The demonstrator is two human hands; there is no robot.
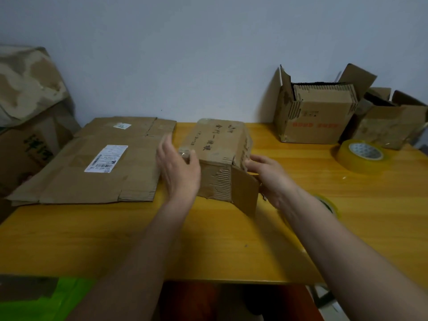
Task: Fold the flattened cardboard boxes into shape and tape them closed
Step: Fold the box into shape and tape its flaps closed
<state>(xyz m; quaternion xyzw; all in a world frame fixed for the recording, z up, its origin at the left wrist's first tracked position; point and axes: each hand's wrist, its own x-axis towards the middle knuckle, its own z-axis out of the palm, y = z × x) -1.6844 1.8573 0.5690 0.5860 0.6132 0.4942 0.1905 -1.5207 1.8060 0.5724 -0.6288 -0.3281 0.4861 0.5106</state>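
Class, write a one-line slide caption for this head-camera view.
Both hands, left and right, shape a small worn brown cardboard box on a yellow wooden table.

Dim, flat indoor light with a cool grey cast on the wall (208, 42). Soft sheen on the yellow tabletop (347, 205), strongest at right. Shadows weak and diffuse, darkest inside the open boxes (317, 112) at back right. Overall softness; print on the shipping label (106, 158) unreadable. Left hand (179, 169) slightly motion-blurred. Wide-angle bending toward the edges; forearms stretched at the bottom. Corners darker and murky.
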